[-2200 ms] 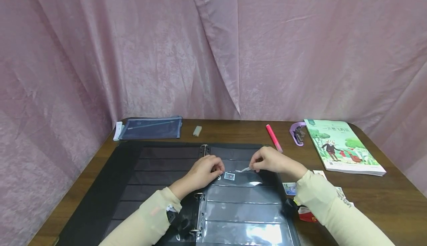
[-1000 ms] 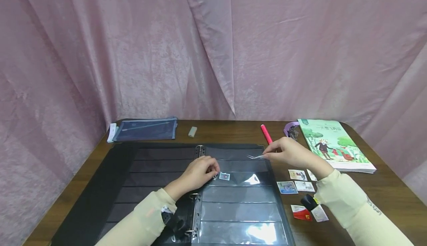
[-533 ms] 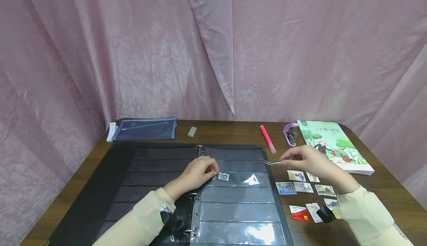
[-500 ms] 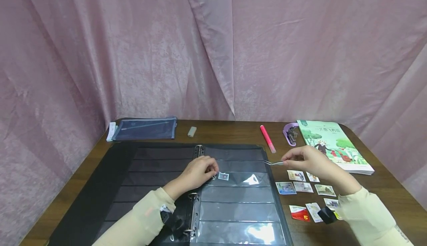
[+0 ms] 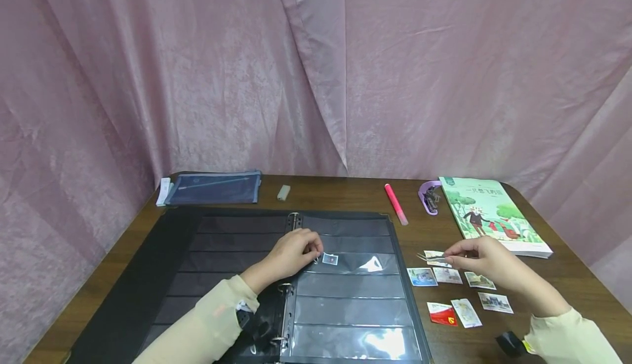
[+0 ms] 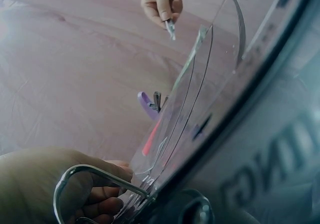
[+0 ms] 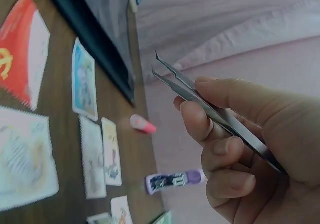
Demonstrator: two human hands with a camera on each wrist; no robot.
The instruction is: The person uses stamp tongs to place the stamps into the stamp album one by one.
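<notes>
An open black stamp album (image 5: 355, 312) with clear pocket strips and metal rings lies on the table. My left hand (image 5: 295, 250) rests on its right page near the rings, thumb and fingertips pinching the edge of a clear pocket strip (image 6: 175, 119). Just right of those fingertips, a small stamp (image 5: 330, 259) sits in that row. My right hand (image 5: 486, 257) grips slim metal tweezers (image 7: 215, 116), whose bent tips stand apart with nothing between them. In the head view the tips overlap a stamp (image 5: 432, 253) at the back of the loose group.
Several loose stamps lie right of the album, including a red and white one (image 5: 441, 314) and a blue one (image 5: 422, 277). Behind are a pink marker (image 5: 396, 203), purple clip-like item (image 5: 429, 196), green-covered book (image 5: 494, 216), eraser-like block (image 5: 283, 192) and blue mesh pouch (image 5: 214, 188).
My right hand has carried the tweezers from the album page rightward, then down over the loose stamps. My left hand has stayed at the pocket, and the small stamp in it has stayed put.
</notes>
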